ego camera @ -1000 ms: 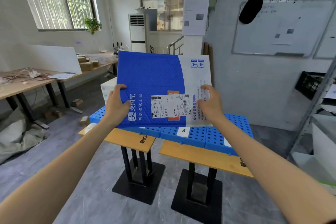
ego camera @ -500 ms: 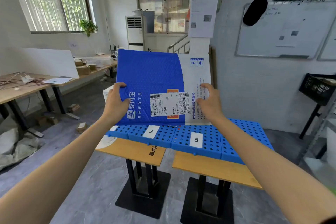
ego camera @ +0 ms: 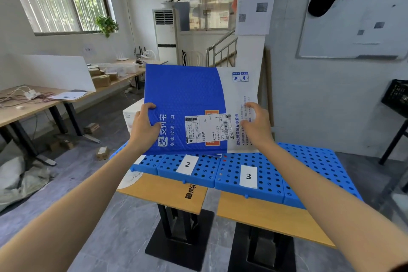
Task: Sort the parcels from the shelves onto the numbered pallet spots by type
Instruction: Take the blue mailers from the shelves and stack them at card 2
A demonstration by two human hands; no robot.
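I hold a flat blue-and-white padded mailer (ego camera: 187,95) upright with both hands, its shipping label facing me. My left hand (ego camera: 143,128) grips its left edge, thumb on the front. My right hand (ego camera: 256,126) grips its right, white part. The mailer's lower edge hangs just above the blue perforated pallet (ego camera: 309,161), over the card marked 2 (ego camera: 187,164). The card marked 3 (ego camera: 248,176) lies to the right. A white box (ego camera: 130,115) stands on the pallet behind the mailer, mostly hidden.
The pallet rests on two small wooden tables (ego camera: 265,214) with black pedestal bases. Long desks (ego camera: 33,106) with cartons and cables run along the left wall. A whiteboard (ego camera: 357,28) hangs at right, with a black crate (ego camera: 397,95) beside it. Small boxes lie on the grey floor.
I have come closer to the pallet. The mailer has sunk a little toward the spot marked 2, and both hands keep the same grip.
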